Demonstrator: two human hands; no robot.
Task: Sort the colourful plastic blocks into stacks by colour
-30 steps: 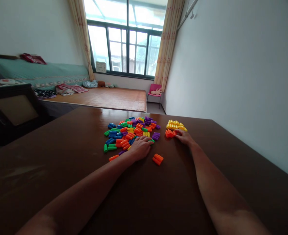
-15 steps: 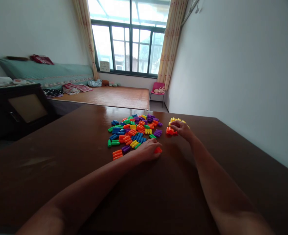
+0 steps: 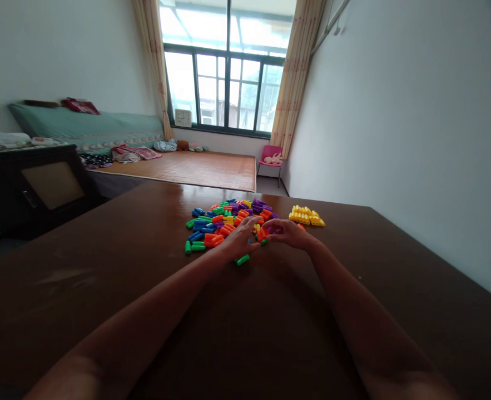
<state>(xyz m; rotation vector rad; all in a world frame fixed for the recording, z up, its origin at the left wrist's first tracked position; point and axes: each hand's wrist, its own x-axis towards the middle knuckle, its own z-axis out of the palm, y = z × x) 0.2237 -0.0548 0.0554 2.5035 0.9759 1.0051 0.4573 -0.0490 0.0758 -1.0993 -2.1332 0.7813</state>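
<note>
Fingers (image 3: 250,223) of left hand (image 3: 237,242) spread at block pile (image 3: 203,228), toward far edge of worktop (image 3: 245,333); right hand (image 3: 291,233) curled at orange block (image 3: 262,235), can't tell if pinching.

Multicoloured blocks (image 3: 227,220) heaped loosely; yellow blocks (image 3: 304,216) grouped, right; green block (image 3: 243,259) nearest.

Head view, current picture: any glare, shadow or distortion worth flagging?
Head view: upper panes of the window washed nearly white; a pale sheen on the far left of the dark table, whose near part is dim; curtains splay outward toward the top, likely wide-lens stretch; small pieces between left hand and right hand hard to separate.
</note>
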